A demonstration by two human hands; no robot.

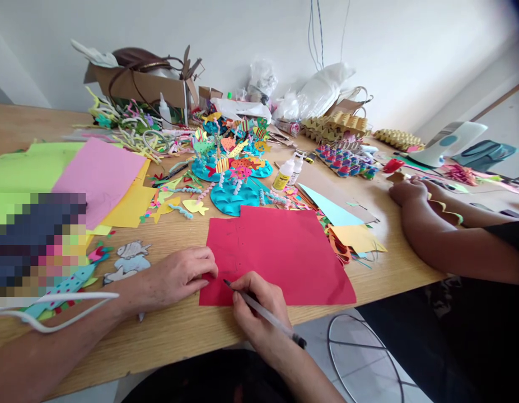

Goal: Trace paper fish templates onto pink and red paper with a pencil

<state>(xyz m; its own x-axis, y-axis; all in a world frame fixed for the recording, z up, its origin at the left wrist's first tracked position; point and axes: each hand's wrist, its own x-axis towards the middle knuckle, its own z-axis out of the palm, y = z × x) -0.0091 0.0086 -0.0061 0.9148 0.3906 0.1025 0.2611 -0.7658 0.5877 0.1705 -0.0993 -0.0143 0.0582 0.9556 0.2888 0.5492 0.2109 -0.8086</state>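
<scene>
A large red sheet of paper [284,252] lies at the table's front edge, with faint drawn lines on its left part. My right hand [259,305] grips a pen [270,318] with a clear barrel, its tip at the lower left of the sheet. At the sheet's left edge rests my left hand [186,277], fingers curled and pressed together near the paper; whether they hold anything is hidden. Grey and pale blue fish cutouts [133,257] lie just beyond my left forearm. Past the sheet stands a blue scalloped base [234,196] among colourful paper fish.
Green, pink [99,179] and yellow sheets lie at left. Glue bottles [284,174] stand behind the red sheet, with paper scraps around. Egg cartons [335,126] are at the back right. Another person's arms [422,224] rest on the table at right. A cardboard box [145,87] stands at back left.
</scene>
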